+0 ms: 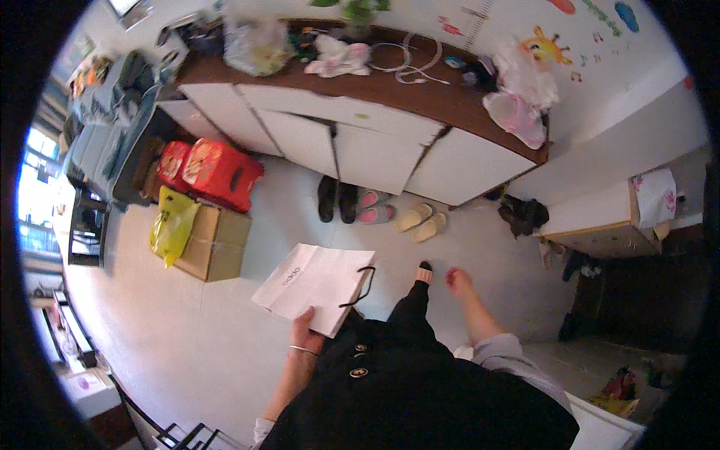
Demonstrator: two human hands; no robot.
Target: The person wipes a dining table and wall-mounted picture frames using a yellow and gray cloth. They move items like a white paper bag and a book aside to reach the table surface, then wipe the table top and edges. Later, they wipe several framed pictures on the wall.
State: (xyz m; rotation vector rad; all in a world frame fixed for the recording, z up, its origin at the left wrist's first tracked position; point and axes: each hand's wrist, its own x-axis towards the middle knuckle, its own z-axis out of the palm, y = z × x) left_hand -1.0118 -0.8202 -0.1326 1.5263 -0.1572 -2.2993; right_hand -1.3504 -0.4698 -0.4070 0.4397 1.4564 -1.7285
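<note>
My left hand [308, 334] grips the lower edge of a white paper carrier bag [320, 281], with the thumb lying on its front face. The bag is held flat and tilted before my body. It bears printed writing, and a black cord handle [368, 287] loops from its right side. A bracelet circles my left wrist. At my right side, my right hand [460, 282] hangs in the air above the floor, fingers curled inward. Red shows at its fingertips; blur hides whether anything small is within it.
A long white cabinet [368, 154] with a cluttered brown top stands ahead. Black slippers [337, 199], grey-pink slippers [376, 214] and beige slippers [421, 222] lie before it. Leftward are red plastic stools [219, 171] and a cardboard box [216, 244] bearing a yellow plastic bag [173, 225].
</note>
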